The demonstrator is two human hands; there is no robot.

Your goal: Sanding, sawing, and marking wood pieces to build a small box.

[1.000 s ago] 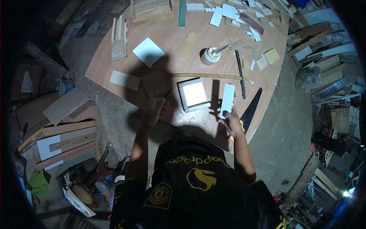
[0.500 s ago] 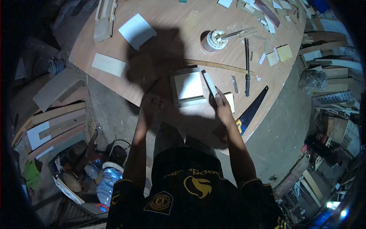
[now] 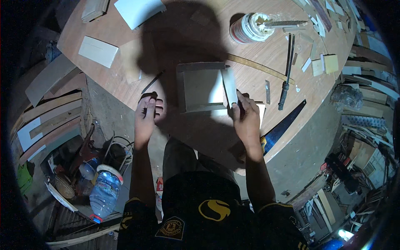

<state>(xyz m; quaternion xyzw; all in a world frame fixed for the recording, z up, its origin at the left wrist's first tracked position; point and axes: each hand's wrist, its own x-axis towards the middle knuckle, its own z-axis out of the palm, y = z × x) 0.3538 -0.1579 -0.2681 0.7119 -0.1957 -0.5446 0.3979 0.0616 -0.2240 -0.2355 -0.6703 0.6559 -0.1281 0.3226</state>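
Note:
A shallow box (image 3: 201, 89) lies on the table in front of me, with a pale base and raised wooden strips along its far, left and near sides. My right hand (image 3: 248, 116) pinches the near end of a short flat wooden strip (image 3: 228, 85) between thumb and fingers. The strip lies along the box's right side, its far end by the corner; whether it touches the base I cannot tell. My left hand (image 3: 149, 113), left of the box at the table edge, has curled fingers around a thin dark stick-like tool (image 3: 153, 81) that points away. Shadow hides its grip end.
Beyond the box stand an open jar (image 3: 246, 31) of pale paste with a stick across it and a long wooden lath (image 3: 258, 66). To the right lie a dark-handled tool (image 3: 284, 89), a small metal blade (image 3: 267, 91) and a handsaw (image 3: 285, 125). Boards (image 3: 98, 51) lie left.
My right hand has brought the wooden strip leftward onto the right side of the box. My left hand has moved left, away from the box, with the thin dark tool. The view has shifted closer.

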